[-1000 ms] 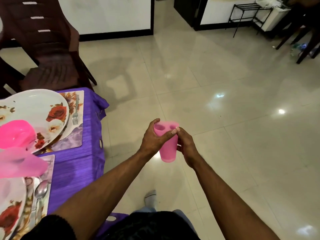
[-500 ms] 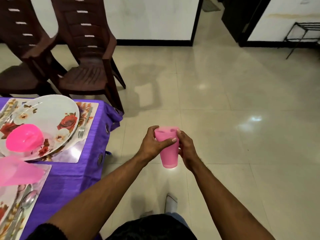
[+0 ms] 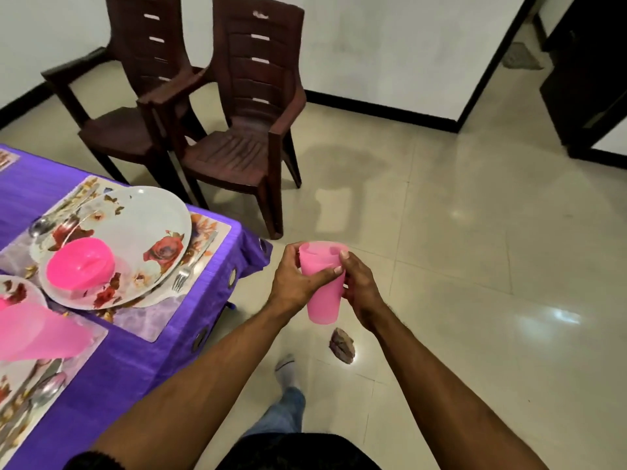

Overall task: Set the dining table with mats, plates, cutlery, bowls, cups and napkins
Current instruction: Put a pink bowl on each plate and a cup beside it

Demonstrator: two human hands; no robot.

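We see both hands on one pink plastic cup (image 3: 322, 286), held upright over the floor (image 3: 475, 266), just off the worktop (image 3: 142, 361) corner. Left hand (image 3: 295, 283): grip curled round the cup's near side, thumb across the front. Right hand (image 3: 359, 286): grip pinching the rim and wall from the other side. No readable writing or logo on the cup or anything else. Cup is translucent pink, tapered, smooth, looks empty.

Worktop has a purple cloth with metal eyelets along the edge. On it we count: two floral plates, one whole (image 3: 135, 239), one cut off at the left edge (image 3: 17, 290); one pink bowl (image 3: 79, 262) on the whole plate; a second pink cup (image 3: 37, 334) lying blurred at the left; two placemats plainly in view (image 3: 149, 320) (image 3: 37, 395), a third corner far left; one fork (image 3: 190, 266); two spoons (image 3: 40, 225) (image 3: 51, 388).

Two dark brown plastic chairs (image 3: 244, 130) (image 3: 135, 106) stand side by side beyond the worktop.
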